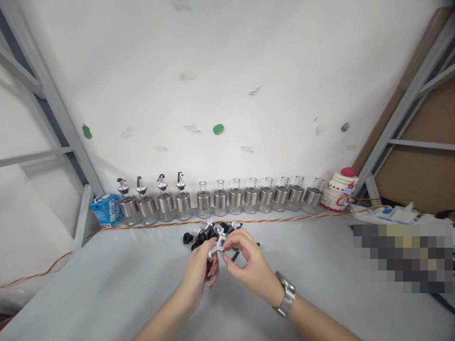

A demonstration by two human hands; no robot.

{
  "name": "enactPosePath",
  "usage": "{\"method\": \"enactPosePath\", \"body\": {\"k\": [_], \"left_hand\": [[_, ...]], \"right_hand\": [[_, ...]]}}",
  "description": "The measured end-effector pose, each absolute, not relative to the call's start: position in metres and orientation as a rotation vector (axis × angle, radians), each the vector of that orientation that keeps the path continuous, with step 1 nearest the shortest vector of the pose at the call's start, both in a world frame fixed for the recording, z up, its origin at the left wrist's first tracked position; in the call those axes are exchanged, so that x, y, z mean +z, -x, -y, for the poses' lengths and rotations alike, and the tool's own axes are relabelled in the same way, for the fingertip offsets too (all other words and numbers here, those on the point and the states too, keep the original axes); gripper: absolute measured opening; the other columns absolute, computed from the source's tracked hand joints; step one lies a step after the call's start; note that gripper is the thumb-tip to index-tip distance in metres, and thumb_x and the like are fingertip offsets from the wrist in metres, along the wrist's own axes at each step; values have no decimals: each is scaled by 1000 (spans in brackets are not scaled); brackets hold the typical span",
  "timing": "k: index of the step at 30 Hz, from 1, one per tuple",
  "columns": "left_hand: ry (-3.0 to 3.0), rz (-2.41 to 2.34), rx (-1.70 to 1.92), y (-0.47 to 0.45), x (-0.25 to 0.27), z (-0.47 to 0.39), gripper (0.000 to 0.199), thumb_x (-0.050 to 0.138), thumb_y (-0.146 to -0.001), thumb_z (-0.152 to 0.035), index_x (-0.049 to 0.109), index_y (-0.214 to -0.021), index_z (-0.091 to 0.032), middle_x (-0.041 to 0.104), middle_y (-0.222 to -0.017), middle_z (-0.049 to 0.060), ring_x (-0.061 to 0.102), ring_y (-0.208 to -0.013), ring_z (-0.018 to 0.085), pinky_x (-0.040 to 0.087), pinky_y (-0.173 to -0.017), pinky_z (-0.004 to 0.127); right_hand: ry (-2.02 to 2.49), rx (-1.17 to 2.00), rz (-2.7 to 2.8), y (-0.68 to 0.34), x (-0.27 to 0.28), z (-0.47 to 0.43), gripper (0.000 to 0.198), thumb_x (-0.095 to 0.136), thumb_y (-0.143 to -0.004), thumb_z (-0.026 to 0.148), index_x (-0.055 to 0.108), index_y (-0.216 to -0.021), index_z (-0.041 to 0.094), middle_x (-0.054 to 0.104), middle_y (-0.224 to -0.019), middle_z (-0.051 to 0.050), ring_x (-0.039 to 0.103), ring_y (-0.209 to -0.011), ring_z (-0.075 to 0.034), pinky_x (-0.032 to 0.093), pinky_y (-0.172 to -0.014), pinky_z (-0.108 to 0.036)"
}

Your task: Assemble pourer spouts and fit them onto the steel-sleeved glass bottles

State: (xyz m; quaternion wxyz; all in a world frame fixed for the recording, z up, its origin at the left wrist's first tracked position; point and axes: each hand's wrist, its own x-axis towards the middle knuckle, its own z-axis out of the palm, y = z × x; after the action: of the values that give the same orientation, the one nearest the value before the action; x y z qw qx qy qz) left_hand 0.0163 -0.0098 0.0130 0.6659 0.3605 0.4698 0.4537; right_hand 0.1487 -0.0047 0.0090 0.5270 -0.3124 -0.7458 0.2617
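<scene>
My left hand (199, 270) is closed around a silver pourer spout (215, 249), held just above the table. Thumb and forefinger of my right hand (247, 258) are pinched against the spout's right side; whatever small part lies between those fingertips is too small to make out. Right behind my hands, a pile of loose pourer parts (201, 237), silver and black, lies on the grey table (142, 284). A small black strip (235, 256) shows beneath my right hand.
Along the wall stand several glass bottles with steel bands: those at left carry pourers (180, 182), while the others (236, 199) have bare necks. A blue carton (106, 210) and a red-and-white jar (339, 192) flank the row. A twisted red-yellow wire (263, 220) crosses before it.
</scene>
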Motion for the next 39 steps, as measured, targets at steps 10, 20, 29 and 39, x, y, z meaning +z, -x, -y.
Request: {"method": "enactPosePath", "body": {"k": [10,20,29,39], "left_hand": [[-855,-1058,1010,-17,8,10,41,43,-72,-49,35,-45,-19,26,-32,-9,24,-24,5,22,-28,18],[-866,-1039,1086,-14,10,6,44,43,-72,-48,34,-42,-18,27,-32,-8,25,-24,4,23,-28,18],[-877,-1027,1075,-16,5,6,42,46,-72,-49,36,-45,-19,27,-31,-9,25,-24,5,23,-27,18],[-928,-1046,1079,-16,2,5,41,48,-70,-51,38,-46,-18,28,-30,-9,25,-24,5,25,-26,18]], "right_hand": [[784,604,1782,-150,9,5,21,49,-65,3,47,-77,19,48,-80,-2,49,-77,-15,43,-70,-29],[845,613,1870,-150,9,6,29,47,-68,5,47,-93,20,48,-81,-1,49,-74,-14,43,-71,-28],[882,507,1983,-148,8,7,21,46,-69,6,53,-84,19,49,-71,-1,49,-65,-13,43,-60,-25],[884,447,1997,-150,8,7,20,47,-68,6,56,-80,19,50,-69,-1,49,-61,-13,44,-57,-25]]}}
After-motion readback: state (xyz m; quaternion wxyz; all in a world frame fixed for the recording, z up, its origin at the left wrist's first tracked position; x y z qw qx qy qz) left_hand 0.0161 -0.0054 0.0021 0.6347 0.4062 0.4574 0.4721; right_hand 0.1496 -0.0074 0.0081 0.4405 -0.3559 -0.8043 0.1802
